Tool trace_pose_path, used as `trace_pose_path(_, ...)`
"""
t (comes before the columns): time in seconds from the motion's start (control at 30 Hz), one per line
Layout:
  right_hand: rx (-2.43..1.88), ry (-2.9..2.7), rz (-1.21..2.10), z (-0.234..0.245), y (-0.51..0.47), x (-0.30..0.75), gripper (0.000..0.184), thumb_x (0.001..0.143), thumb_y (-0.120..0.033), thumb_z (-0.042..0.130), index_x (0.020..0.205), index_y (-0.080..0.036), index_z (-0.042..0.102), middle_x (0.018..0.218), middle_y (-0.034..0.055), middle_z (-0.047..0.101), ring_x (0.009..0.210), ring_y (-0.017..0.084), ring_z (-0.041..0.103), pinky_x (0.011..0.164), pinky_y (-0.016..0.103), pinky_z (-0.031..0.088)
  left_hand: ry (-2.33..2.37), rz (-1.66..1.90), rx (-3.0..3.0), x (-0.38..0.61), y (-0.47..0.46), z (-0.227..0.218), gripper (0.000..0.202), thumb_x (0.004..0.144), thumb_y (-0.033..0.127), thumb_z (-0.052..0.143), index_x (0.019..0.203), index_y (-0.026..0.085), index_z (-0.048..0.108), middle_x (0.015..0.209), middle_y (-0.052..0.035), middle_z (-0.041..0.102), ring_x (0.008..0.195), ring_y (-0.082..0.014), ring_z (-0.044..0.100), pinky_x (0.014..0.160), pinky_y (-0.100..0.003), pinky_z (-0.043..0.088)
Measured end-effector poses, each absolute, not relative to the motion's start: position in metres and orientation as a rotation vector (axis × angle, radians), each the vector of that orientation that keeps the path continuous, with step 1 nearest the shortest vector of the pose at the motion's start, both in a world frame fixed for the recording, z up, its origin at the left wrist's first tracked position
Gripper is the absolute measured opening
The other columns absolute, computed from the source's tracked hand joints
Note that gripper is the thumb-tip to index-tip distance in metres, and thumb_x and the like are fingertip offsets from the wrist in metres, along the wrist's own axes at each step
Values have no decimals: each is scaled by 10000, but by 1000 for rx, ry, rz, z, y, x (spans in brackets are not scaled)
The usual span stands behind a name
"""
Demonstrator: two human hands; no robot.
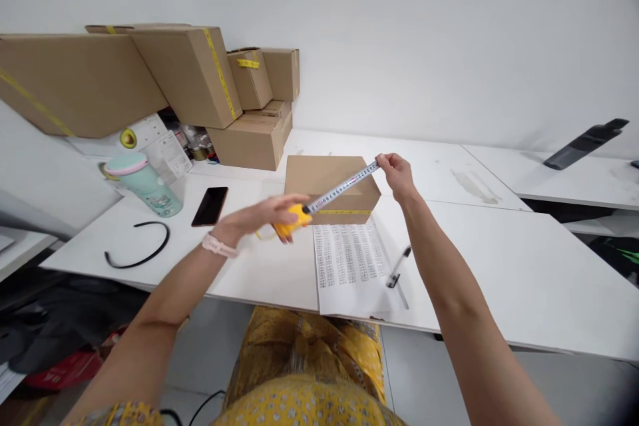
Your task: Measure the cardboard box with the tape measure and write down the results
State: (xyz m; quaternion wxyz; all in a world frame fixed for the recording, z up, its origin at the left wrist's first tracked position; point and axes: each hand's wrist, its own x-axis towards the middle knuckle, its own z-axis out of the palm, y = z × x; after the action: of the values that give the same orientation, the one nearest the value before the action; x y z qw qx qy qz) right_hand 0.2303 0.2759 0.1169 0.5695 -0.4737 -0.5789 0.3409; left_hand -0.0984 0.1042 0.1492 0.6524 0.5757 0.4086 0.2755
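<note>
White wall (449, 46) behind white tables (499, 266), pale floor (414, 379) below

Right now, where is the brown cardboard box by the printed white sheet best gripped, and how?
Probably by its two opposite ends, pressing in from left and right: the brown cardboard box lies flat and looks wider than tall, with the white table showing beside both ends.

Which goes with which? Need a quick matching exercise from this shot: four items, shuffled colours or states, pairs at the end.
1. Tape
2. Phone
3. Cup
4. Sheet

A. Mint green, pink on top
B. White, printed in columns
C. Drawn out between left hand and right hand
D. Black-faced, lying flat

Pairs: 1-C, 2-D, 3-A, 4-B
</note>
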Motion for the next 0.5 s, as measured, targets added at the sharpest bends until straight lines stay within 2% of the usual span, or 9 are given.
trace_pose_path(0.07, -1031, -1517, 850, 130, 273, 222, 341, 795, -533, 737, 794, -201, 660, 815, 8, 640, 775, 149, 552, 800, 319, 467, 746, 566, 1217, -67, 78, 133, 631, 780, 382, 824, 1339, 240, 570, 1187, -126, 708, 741, -226, 762, 626, -346, 628)
trace_pose_path(0.17, -1014, -1639, 902, 141, 271, 203, 401, 810, -599, 712, 833, -200, 679, 887, 44, 693, 840, 182, 597, 858, 353, 494, 632, 767, 1036, -24, 60, 110, 544, 779, 495, 797, 1181, 187, 600, 1146, -119, 688, 688, -226, 760, 584, -332, 609)
trace_pose_path(0.3, -1116, -1631, 837, 137, 279, 182, 548, 921, -686, 508, 1035, -188, 706, 1157, 117, 732, 1082, 244, 638, 1030, 406, 475, 632, 998, 851, 11, 73, 106, 542, 786, 601, 739, 1045, 135, 640, 1028, -107, 705, 666, -223, 753, 567, -301, 581)
trace_pose_path(0.4, -1244, -1649, 756, 126, 289, 172, 629, 983, -666, 339, 1211, -188, 680, 1372, 134, 670, 1253, 275, 595, 1133, 436, 417, 696, 1104, 734, 24, 97, 116, 430, 852, 539, 694, 1004, 141, 634, 933, -76, 713, 643, -219, 749, 578, -315, 590)
trace_pose_path(0.5, -1436, -1805, 663, 118, 296, 166, 647, 1013, -592, 215, 1369, -237, 623, 1511, 109, 581, 1395, 319, 492, 1208, 537, 317, 753, 1149, 636, 31, 120, 126, 334, 920, 463, 640, 987, 136, 636, 884, -73, 721, 613, -198, 735, 573, -310, 597)
